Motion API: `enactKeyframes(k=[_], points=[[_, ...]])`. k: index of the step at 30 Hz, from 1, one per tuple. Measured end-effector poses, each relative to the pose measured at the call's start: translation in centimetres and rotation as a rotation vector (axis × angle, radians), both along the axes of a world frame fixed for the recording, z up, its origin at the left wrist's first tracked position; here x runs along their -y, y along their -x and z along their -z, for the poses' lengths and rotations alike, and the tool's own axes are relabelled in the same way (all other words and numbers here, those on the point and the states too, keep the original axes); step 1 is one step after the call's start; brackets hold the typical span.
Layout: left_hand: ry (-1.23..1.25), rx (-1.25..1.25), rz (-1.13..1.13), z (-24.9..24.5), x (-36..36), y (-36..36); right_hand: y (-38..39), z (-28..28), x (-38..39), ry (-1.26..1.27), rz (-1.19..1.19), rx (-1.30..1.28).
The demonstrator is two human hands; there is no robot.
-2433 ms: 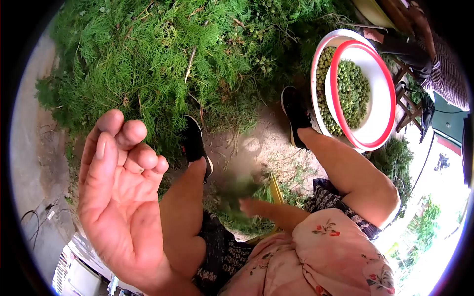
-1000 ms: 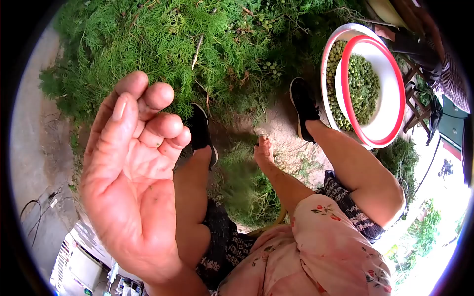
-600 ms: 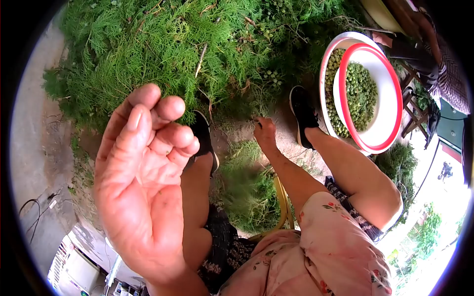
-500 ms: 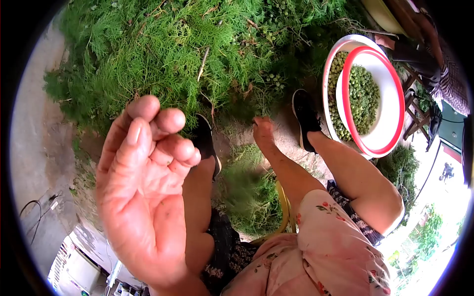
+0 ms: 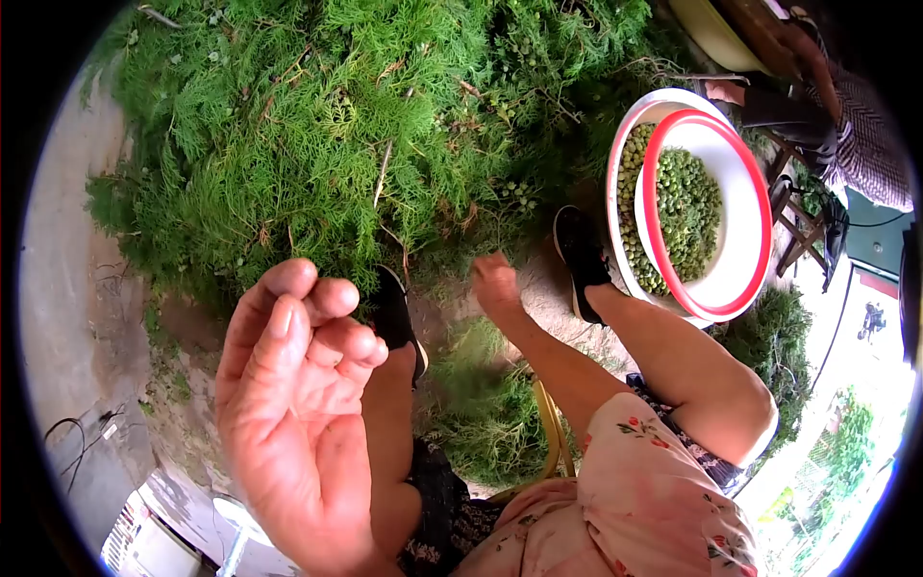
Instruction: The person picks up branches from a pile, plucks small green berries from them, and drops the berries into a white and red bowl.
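Observation:
My left hand [image 5: 303, 394] is raised close to the camera, palm showing. Its fingers are loosely curled with gaps between them, and nothing shows in the palm. Lower down and farther away, my right hand [image 5: 494, 284] hangs between the black shoes, its fingers closed and slightly blurred. Whatever it may hold cannot be made out. Just beyond it lies a big pile of green conifer branches [image 5: 288, 154]. Some loose green sprigs [image 5: 495, 423] lie on the ground below it, between the legs.
At right stands a white basin [image 5: 623, 144] with small green cones. A red-rimmed white basin [image 5: 740, 250], also holding green cones [image 5: 687, 212], rests tilted in it. Another person [image 5: 865, 144] sits beyond, near a wooden stool [image 5: 798, 231]. A yellow curved frame [image 5: 553, 423] is below me.
The view has shifted, so the basins and branches appear a little farther left. My left hand appears lower, still curled. My right hand also appears lower, with its fingers drawn in.

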State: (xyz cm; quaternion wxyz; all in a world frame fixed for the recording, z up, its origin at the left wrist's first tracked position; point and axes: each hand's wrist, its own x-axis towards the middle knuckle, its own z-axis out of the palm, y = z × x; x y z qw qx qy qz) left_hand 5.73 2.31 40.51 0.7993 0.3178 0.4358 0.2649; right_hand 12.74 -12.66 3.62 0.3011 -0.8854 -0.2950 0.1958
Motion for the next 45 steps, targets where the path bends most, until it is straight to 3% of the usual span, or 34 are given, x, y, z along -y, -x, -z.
enactKeyframes(k=[2,5,6,8,12,14,15,16,17,18,21,22,24,27,29,30,33,36,40,45], points=[[0.019,0.02,0.011,0.1,-0.2,0.2,-2.7,-3.3,-0.2,-0.28,0.207,0.077],[0.038,0.056,-0.022,0.3,-0.2,0.3,-9.2,-10.8,1.1,-0.31,0.41,0.451],[0.048,0.062,-0.042,0.3,-0.2,0.2,-11.3,-13.0,2.0,-0.257,0.51,0.439],[0.056,0.07,-0.035,0.3,-0.3,0.3,-15.5,-14.6,4.1,-0.359,0.667,0.492],[0.067,0.067,-0.037,0.2,-0.1,0.1,-18.9,-14.1,6.0,0.022,0.724,0.825],[0.065,0.073,-0.033,0.2,-0.1,0.1,-17.6,-13.9,4.6,-0.076,0.654,0.851],[0.06,0.076,-0.03,0.3,-0.1,0.0,-16.4,-13.5,3.8,-0.188,0.537,0.762],[0.057,0.079,-0.026,0.3,-0.1,0.0,-15.0,-10.9,3.5,-0.198,0.479,0.508],[0.056,0.081,-0.024,0.4,-0.1,0.0,-12.4,-10.0,2.3,-0.199,0.293,0.634],[0.054,0.083,-0.023,0.4,-0.2,-0.1,-10.7,-6.9,2.0,-0.058,0.201,0.467],[0.033,0.064,0.007,0.4,-0.1,0.0,-5.9,1.8,1.7,0.037,0.121,-0.259],[0.025,0.057,0.022,0.5,0.0,0.0,-4.9,1.2,0.7,0.335,0.083,-0.257],[0.03,0.067,0.034,0.6,0.0,-0.1,-3.3,0.0,-0.3,0.426,0.036,-0.045],[0.03,0.061,0.038,0.5,-0.1,0.0,-3.7,-0.5,-1.3,0.527,-0.006,0.0],[0.065,0.093,-0.042,0.2,0.0,-0.3,-4.2,2.4,-0.5,0.277,0.163,-0.181],[0.065,0.083,-0.049,0.1,0.0,-0.4,-4.4,2.0,-0.6,0.149,0.244,-0.269],[0.053,0.055,-0.037,0.0,0.1,-0.1,-3.6,-0.7,0.3,-0.144,0.296,-0.04],[-0.018,0.001,0.039,0.6,0.4,0.1,-1.4,-6.2,0.0,-0.262,0.453,-0.108],[-0.152,-0.145,0.098,2.8,2.6,0.2,1.2,-13.6,0.5,-0.439,0.316,0.015],[-0.445,-0.291,0.262,7.7,7.2,2.4,4.1,-22.3,2.8,-0.492,0.15,-0.142]])
